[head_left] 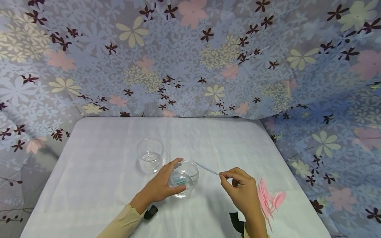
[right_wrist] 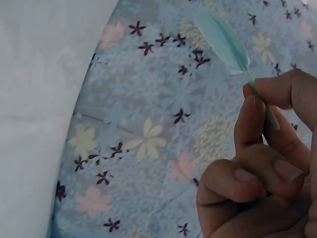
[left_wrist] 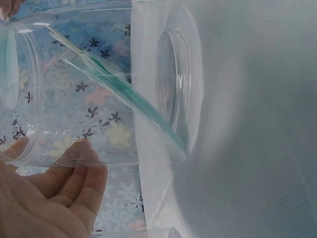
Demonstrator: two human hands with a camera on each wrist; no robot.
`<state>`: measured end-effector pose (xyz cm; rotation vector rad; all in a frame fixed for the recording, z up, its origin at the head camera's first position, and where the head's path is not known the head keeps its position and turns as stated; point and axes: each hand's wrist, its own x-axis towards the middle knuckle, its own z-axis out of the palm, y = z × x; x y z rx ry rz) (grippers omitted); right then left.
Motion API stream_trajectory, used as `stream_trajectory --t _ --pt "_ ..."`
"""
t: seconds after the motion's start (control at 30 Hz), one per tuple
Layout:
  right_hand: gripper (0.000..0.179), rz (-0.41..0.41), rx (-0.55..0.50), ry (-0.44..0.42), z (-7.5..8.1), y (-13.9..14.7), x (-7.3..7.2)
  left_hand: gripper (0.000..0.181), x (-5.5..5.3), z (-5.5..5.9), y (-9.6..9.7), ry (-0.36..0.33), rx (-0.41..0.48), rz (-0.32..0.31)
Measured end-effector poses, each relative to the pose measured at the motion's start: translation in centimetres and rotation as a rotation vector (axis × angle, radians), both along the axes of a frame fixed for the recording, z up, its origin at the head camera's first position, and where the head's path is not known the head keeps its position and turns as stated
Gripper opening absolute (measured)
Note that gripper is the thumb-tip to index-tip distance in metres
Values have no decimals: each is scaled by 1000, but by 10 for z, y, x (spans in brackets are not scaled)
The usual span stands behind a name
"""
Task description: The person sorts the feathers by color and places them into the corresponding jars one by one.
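Observation:
My left hand (head_left: 162,185) grips a clear jar (head_left: 193,183) by its side, with fingers and thumb spread round it near the rim. Inside the jar, teal feathers (left_wrist: 126,91) lean diagonally against the wall. To the right of the jar, my right hand (head_left: 242,188) pinches the quill of another teal feather (right_wrist: 223,42) between thumb and fingertips. That feather (head_left: 206,168) points left, its vane end close to the jar's rim.
A second clear jar (head_left: 150,157) stands behind and left of the held one. Several pink feathers (head_left: 266,198) lie on the white-covered table (head_left: 98,172) beside my right hand. Floral cloth (head_left: 184,66) hangs behind the table and along its sides.

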<state>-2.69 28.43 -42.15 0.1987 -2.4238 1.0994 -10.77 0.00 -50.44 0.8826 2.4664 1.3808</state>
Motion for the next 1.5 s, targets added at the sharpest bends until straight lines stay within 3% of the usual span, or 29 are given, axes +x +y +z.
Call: stream_trajectory --t 0.27,0.43,0.87,1.17,1.5 --pt "27 110 26 -24 6 -9 -5 92 0 0 0 8 0 -11" --pt "31 166 36 7 6 -16 -9 91 0 -1 1 15 10 -11" --pt "19 244 236 -10 4 -42 -33 92 0 -2 2 12 18 9" --pt "9 304 217 -39 -2 -61 -44 91 0 -3 2 20 22 2" --pt "9 336 189 26 -11 -76 -52 91 -1 -2 1 18 27 -7"
